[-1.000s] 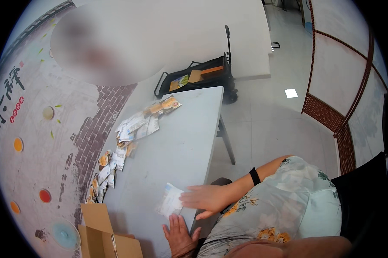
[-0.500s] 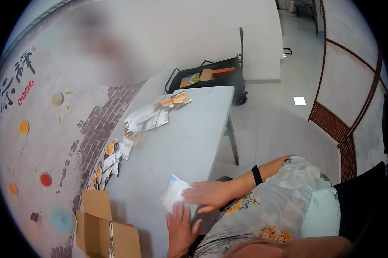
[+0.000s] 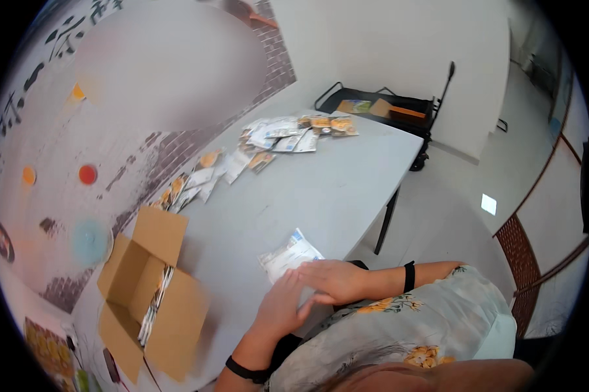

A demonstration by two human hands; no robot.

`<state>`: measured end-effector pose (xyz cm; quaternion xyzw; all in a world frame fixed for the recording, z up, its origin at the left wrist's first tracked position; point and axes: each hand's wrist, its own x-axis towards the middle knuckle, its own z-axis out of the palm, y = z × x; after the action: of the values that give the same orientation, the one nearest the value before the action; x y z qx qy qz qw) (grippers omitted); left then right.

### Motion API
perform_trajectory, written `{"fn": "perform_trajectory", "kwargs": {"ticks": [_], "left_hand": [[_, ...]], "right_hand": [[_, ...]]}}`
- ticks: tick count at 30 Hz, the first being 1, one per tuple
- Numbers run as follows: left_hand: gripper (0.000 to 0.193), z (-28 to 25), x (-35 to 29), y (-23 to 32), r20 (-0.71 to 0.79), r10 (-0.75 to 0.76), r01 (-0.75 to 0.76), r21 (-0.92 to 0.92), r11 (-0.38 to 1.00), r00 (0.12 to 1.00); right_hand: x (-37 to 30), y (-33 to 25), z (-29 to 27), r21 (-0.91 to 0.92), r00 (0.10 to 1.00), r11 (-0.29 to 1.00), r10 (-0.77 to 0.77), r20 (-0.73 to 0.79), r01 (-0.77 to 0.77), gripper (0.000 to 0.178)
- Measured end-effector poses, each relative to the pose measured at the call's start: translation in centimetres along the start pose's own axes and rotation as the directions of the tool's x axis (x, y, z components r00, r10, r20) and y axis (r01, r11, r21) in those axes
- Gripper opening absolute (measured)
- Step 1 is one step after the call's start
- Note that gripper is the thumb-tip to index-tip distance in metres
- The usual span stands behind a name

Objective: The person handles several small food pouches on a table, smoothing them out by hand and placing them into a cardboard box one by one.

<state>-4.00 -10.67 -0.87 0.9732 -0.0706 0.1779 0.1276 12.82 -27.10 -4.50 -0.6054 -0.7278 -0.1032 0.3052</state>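
A white flat packet [image 3: 286, 257] with faint blue print lies near the table's front edge. My left hand [image 3: 278, 307] rests its outstretched fingers on the packet's near edge. My right hand [image 3: 339, 279] lies flat beside it, its fingertips touching the left fingers and the packet's near right part. Neither hand is wrapped round anything. To the left, an open cardboard box [image 3: 177, 313] with raised flaps holds several thin packets [image 3: 156, 306] standing on edge against one side.
More white and orange packets [image 3: 288, 136] are heaped along the table's [image 3: 307, 189] far side, with another group [image 3: 189, 186] nearer the box. A black folding cart [image 3: 431, 111] holding cardboard stands beyond the far corner. At the right is a panelled screen [image 3: 520, 242].
My view has turned, so the box shows more fully. My two hands have come together at the packet's near edge, uncovering more of its surface.
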Motion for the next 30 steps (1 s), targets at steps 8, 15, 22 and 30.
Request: {"fn": "perform_trajectory", "kwargs": {"ticks": [8,15,22,30], "left_hand": [[0.04,-1.7,-3.6,-0.2,-0.007,-0.219,0.219,0.022,0.976,0.976],[0.035,0.6,-3.6,-0.7,-0.122,-0.117,0.124,0.05,0.991,0.986],[0.037,-2.9,-0.9,-0.3,0.152,-0.209,0.193,0.116,0.974,0.966],[0.058,1.0,2.3,-4.6,-0.069,-0.167,0.176,0.168,0.97,0.984]], "right_hand": [[0.4,0.3,-2.2,-0.005,0.994,0.997,0.073,-0.076,-0.074,0.033],[-0.2,1.1,-1.6,-0.108,0.992,0.991,0.066,-0.104,-0.078,0.024],[1.0,1.9,-2.6,-0.074,0.994,0.991,0.113,0.012,-0.112,0.034],[3.2,4.1,-1.4,-0.212,0.965,0.956,0.232,0.119,-0.203,0.059]]}}
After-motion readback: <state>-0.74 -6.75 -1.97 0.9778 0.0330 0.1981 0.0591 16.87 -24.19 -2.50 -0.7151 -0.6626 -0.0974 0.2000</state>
